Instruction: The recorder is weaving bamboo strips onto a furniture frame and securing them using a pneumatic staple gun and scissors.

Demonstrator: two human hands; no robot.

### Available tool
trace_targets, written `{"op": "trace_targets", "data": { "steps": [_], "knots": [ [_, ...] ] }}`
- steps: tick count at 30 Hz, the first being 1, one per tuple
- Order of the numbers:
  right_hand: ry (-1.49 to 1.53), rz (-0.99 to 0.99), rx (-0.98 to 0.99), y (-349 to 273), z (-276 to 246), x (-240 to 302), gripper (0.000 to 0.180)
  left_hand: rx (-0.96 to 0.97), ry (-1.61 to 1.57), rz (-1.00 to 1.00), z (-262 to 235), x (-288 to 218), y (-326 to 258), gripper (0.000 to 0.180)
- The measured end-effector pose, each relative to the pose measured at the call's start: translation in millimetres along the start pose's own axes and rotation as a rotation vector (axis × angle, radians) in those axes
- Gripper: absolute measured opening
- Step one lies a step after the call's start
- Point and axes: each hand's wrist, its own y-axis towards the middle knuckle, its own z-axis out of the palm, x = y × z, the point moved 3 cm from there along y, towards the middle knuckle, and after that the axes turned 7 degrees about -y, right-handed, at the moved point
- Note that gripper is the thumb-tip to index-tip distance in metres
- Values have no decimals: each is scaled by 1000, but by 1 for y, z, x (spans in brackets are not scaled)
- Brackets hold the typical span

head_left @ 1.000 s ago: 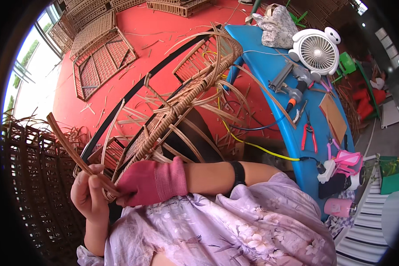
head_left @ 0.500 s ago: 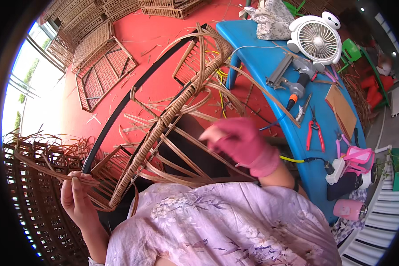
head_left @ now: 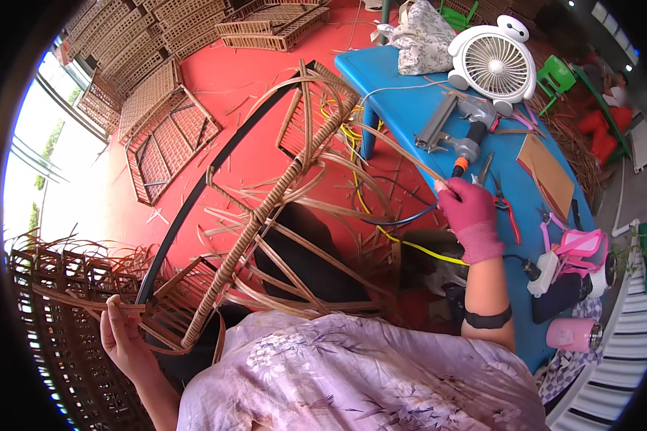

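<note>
The left hand (head_left: pixel 124 343) pinches brown strips (head_left: pixel 79 300) beside the woven frame (head_left: pixel 226 269) before the person (head_left: pixel 323 373), while the pink-gloved right hand (head_left: pixel 471 214) curls near red-handled pliers (head_left: pixel 512 221) on the blue tabletop (head_left: pixel 374 68), and what its fingers (head_left: pixel 441 189) grip I cannot tell.

Daylight: bright, from windows (head_left: pixel 72 179) at left; panes burnt out to white, bluish fringe along their outer edge. Floor (head_left: pixel 194 129): red, well lit, paling toward the windows. Rack (head_left: pixel 79 337), lower left: dark, pierced by blue-white glints. Shadow: deep beneath the table (head_left: pixel 381 72). Far right: dim, small bright spots above; person (head_left: pixel 604 129) soft, indistinct. Wicker frame (head_left: pixel 261 213), left hand (head_left: pixel 122 337), right hand (head_left: pixel 471 219): fairly sharp. Fisheye: table edge bowed; black vignette, 4 corners.
</note>
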Motion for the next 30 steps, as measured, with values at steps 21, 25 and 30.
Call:
{"op": "trace_targets", "data": {
  "steps": [21,25,30],
  "knots": [
    [1085,452,1092,279,-15,-267,53,-246,59,-17,-72,3,5,25],
    [751,561,300,260,6,-216,50,-316,-42,-104,-87,21,3,26],
    [722,555,295,234,29,-150,49,-77,-34,-140,-90,34,5,24]
  ]
}}
